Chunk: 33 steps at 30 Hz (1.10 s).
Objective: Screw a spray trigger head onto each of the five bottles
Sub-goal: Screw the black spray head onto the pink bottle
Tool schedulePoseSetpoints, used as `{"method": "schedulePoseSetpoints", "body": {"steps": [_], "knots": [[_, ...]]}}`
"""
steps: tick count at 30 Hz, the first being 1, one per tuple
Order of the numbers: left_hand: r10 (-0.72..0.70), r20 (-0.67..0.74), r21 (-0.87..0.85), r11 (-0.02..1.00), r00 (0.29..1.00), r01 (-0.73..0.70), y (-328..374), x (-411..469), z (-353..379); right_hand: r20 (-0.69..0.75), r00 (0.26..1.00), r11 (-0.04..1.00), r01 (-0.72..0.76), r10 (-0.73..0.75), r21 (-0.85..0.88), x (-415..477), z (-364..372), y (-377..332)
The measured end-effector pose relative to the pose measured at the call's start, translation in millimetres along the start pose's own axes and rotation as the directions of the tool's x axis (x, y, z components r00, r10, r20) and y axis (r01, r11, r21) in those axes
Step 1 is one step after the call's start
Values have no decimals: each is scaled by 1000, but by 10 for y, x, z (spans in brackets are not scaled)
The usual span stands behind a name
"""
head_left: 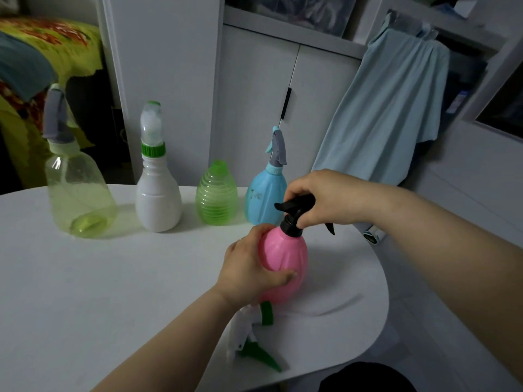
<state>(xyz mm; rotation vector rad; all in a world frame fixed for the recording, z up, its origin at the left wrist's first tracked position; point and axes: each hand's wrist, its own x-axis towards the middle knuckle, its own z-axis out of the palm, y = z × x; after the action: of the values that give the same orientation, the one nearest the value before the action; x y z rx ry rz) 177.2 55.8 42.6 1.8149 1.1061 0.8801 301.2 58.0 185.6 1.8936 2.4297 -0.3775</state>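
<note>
From the head view, the left hand (249, 267) wraps round the belly of the pink bottle (285, 258), with its thumb curled across the front. The bottle stands near the right end of the white table (113, 292). The right hand (319, 199) pinches the black trigger head (294, 213), which sits on the pink bottle's neck with its collar down over the mouth. Whether the thread is fully home cannot be told.

Along the far edge stand four more bottles. From the left, the clear bottle (79, 193) wears a grey head (55, 114), and the white bottle (158, 199) wears a white head with a green collar (151, 128). The green ribbed bottle (216, 193) has an open mouth. The blue bottle (264, 199), just behind the right hand, wears a grey and blue head (277, 148).

A loose white-and-green trigger head (249, 335) lies on its side near the front edge, partly under the left forearm.

By the look of it, three bottles are finished and the pink one is the fourth, being tightened. The green ribbed bottle is left, and the loose head is likely meant for it.
</note>
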Motion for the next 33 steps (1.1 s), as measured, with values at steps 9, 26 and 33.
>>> {"method": "schedulePoseSetpoints", "body": {"steps": [9,26,33], "knots": [[11,-122,141,990,992,6,54,18,143,-50,991,985,-126,120,-121,49,59,-77],[73,-129,167,985,989,-50,245,114,258,-74,988,988,-141,137,-61,23,57,168],[60,323,-76,996,944,-37,256,326,-108,42,999,999,34,-34,-13,-3,-7,149]]}}
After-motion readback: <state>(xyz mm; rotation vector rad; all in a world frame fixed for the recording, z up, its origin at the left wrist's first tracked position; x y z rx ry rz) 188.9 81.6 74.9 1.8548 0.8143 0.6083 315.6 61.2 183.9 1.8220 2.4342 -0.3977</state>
